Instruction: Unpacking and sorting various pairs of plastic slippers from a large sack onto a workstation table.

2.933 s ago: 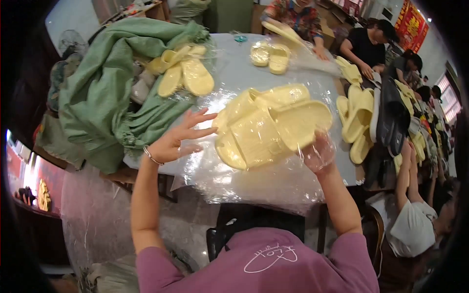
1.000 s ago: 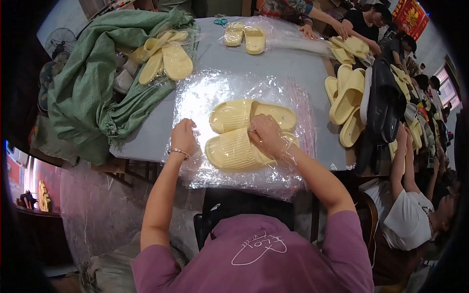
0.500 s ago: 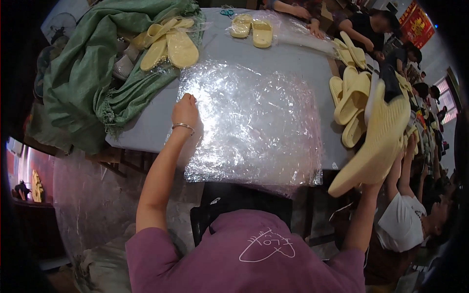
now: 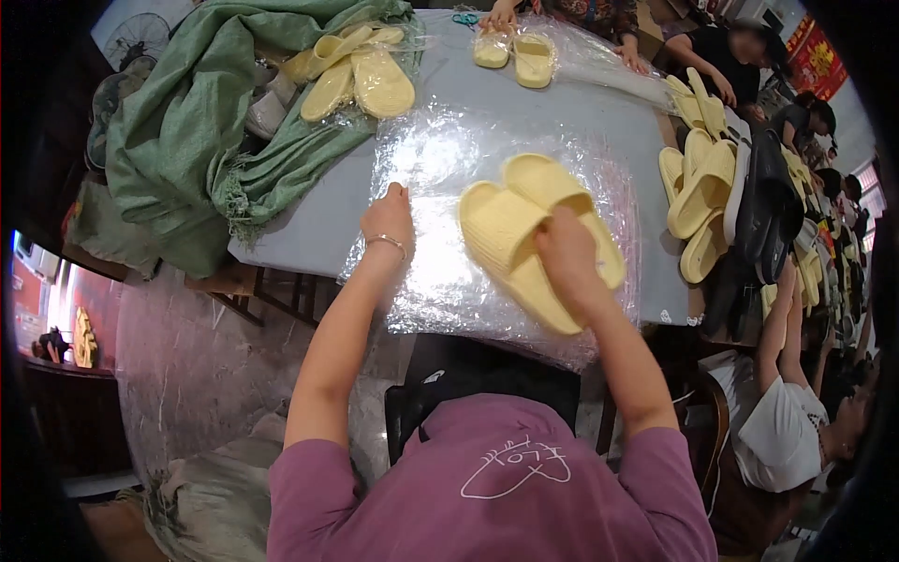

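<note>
- A grey-blue counter (image 4: pixel 609 117) carries the work, running from the seated person in a mauve shirt to co-workers at its far side.
- A green woven sack (image 4: pixel 178 140) lies heaped over the counter's left end.
- Clear plastic sheets (image 4: pixel 426 295) spread, crinkled and shining, at the near middle, directly before the person.
- Yellow and black slippers (image 4: pixel 700 201) crowd the right edge, beyond the reach of the plastic. The nearest yellow ones show no wrapping.
- A ribbed yellow pair (image 4: pixel 501 225) hangs or rests over the plastic's right half, toes pointing away from the person; contact underneath is unclear. It appears bare, its wrapping not yet done.
- A film-wrapped pair (image 4: pixel 382 82) on the sack looks finished, by contrast.
- A farther pair (image 4: pixel 535 64) sits beside loose film, a co-worker's hand (image 4: pixel 501 16) at its left slipper; whether it is wrapped is hard to tell.
- The right hand (image 4: pixel 568 251) grips the ribbed pair where the two slippers meet, fingers tucked in by the straps.
- The left hand (image 4: pixel 387 223), fingers curled closed, sits at the plastic's left edge; whether it pinches a layer cannot be told.
- A bracelet (image 4: pixel 387 244) circles the left wrist.
</note>
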`<action>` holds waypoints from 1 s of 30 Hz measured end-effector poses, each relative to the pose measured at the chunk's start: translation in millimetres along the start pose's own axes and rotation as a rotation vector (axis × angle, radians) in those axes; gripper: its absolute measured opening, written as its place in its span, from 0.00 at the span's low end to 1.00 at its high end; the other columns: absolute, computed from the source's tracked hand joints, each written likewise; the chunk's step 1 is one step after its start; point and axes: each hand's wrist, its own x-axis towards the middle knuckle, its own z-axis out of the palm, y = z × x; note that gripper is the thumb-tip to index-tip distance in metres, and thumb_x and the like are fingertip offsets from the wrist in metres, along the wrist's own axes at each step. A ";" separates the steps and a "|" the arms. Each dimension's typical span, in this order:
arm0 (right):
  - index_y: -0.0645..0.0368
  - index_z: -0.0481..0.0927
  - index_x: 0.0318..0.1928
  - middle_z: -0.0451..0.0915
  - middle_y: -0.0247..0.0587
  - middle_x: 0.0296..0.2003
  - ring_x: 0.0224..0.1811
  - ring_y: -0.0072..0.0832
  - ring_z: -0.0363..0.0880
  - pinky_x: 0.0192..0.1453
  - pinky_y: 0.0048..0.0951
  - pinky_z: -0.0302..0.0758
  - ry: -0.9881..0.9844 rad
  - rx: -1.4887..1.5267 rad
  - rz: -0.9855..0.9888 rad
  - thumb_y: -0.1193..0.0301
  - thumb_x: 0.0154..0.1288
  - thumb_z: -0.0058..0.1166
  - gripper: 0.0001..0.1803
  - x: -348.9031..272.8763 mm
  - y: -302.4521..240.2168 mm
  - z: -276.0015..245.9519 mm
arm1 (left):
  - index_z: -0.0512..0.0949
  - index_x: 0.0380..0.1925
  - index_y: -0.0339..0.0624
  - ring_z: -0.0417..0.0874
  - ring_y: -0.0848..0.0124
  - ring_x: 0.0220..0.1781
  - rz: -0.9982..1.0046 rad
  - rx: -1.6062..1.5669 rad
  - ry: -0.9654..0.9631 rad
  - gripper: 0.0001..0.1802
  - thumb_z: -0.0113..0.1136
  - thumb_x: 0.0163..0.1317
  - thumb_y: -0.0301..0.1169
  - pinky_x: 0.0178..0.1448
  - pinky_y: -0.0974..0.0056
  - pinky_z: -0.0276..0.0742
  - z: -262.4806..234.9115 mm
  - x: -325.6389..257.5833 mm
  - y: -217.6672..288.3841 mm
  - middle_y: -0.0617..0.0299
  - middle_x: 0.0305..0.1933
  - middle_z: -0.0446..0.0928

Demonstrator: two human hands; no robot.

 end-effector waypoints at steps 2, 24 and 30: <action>0.63 0.70 0.32 0.73 0.55 0.32 0.35 0.51 0.71 0.40 0.46 0.67 0.055 -0.101 0.056 0.71 0.53 0.48 0.08 -4.7 15.3 -16.2 | 0.69 0.35 0.44 0.79 0.50 0.31 0.039 -0.030 0.038 0.13 0.39 0.66 0.40 0.34 0.50 0.72 -3.2 -0.7 -3.0 0.49 0.26 0.77; 0.65 0.71 0.28 0.75 0.51 0.29 0.35 0.47 0.73 0.41 0.44 0.68 0.195 -0.039 -0.022 0.70 0.54 0.48 0.09 39.1 51.2 -29.8 | 0.53 0.62 0.33 0.42 0.45 0.69 0.689 0.064 -0.121 0.37 0.47 0.56 0.43 0.70 0.48 0.33 1.8 -49.6 7.7 0.47 0.68 0.49; 0.65 0.71 0.36 0.73 0.54 0.33 0.39 0.51 0.69 0.44 0.46 0.64 0.661 -0.018 -0.117 0.80 0.46 0.42 0.13 4.2 77.6 -188.7 | 0.53 0.61 0.31 0.40 0.46 0.70 0.679 0.065 -0.162 0.36 0.47 0.57 0.42 0.70 0.48 0.32 -2.0 -52.2 10.4 0.46 0.68 0.46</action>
